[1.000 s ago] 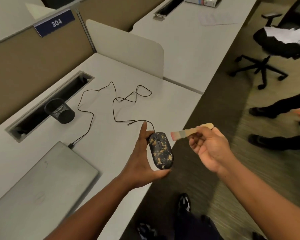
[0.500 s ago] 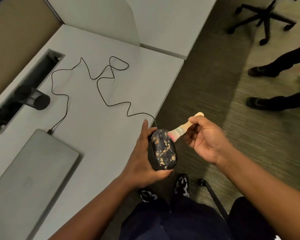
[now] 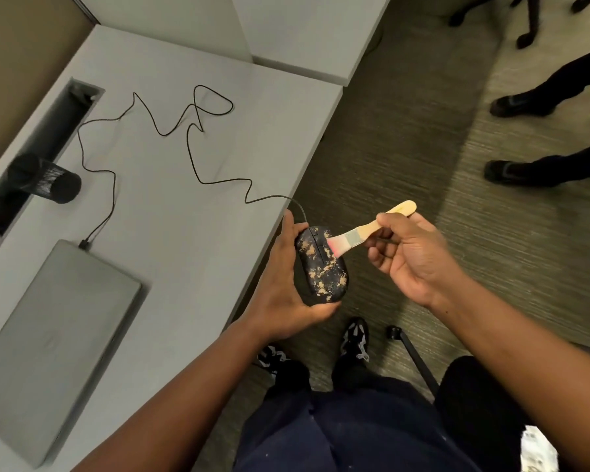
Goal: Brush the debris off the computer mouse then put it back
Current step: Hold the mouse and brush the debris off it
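Now touching the mouse (image 3: 322, 264) near its front: brush (image 3: 355, 236) bristles, apart from it a second ago. Left hand (image 3: 283, 284) fingers clamped round the mouse, off the table (image 3: 191, 212) edge; right hand (image 3: 406, 253) fingers pinching the brush handle. Sweeping seemingly just begun, debris mostly still on.

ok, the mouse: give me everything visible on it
The mouse is black, looks like plastic, oval, with tan crumbly debris speckled over most of its top. A centre groove where the wheel would sit shows near the front. The left hand grips it from the side and rear, top facing up, past the desk edge over the carpet. Its thin black cable runs back in loops across the desk to the closed laptop. The brush bristles, held by the right hand, touch its front right.
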A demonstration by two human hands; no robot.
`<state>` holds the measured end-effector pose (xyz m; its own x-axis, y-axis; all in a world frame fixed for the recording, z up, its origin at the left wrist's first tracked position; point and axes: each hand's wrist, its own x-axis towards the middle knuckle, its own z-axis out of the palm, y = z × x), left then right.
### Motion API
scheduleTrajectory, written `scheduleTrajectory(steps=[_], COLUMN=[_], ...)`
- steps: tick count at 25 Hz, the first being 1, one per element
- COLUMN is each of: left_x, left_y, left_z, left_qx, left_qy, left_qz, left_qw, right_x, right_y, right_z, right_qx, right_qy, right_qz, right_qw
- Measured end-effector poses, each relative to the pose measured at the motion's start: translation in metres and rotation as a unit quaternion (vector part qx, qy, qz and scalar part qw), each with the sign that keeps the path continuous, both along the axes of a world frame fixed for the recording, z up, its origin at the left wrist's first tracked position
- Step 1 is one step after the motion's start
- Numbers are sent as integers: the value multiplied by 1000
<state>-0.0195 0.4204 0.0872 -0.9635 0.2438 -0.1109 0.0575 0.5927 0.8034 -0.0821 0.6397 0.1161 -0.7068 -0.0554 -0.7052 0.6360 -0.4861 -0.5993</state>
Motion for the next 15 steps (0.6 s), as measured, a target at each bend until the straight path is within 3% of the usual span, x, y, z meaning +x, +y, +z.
scheduleTrajectory(steps=[7, 15], left_x=[1, -15], left_y=[1, -12], left_z=[-2, -25], left_qx=[-18, -47], left_qy=[29, -40], left_qz=[-2, 21], left_qw=[999, 998], right_x=[1, -6], right_y=[-1, -11], right_z=[2, -19], right_qx=[17, 41], right_qy=[47, 21], right_qz=[-12, -10], right_qw=[999, 999])
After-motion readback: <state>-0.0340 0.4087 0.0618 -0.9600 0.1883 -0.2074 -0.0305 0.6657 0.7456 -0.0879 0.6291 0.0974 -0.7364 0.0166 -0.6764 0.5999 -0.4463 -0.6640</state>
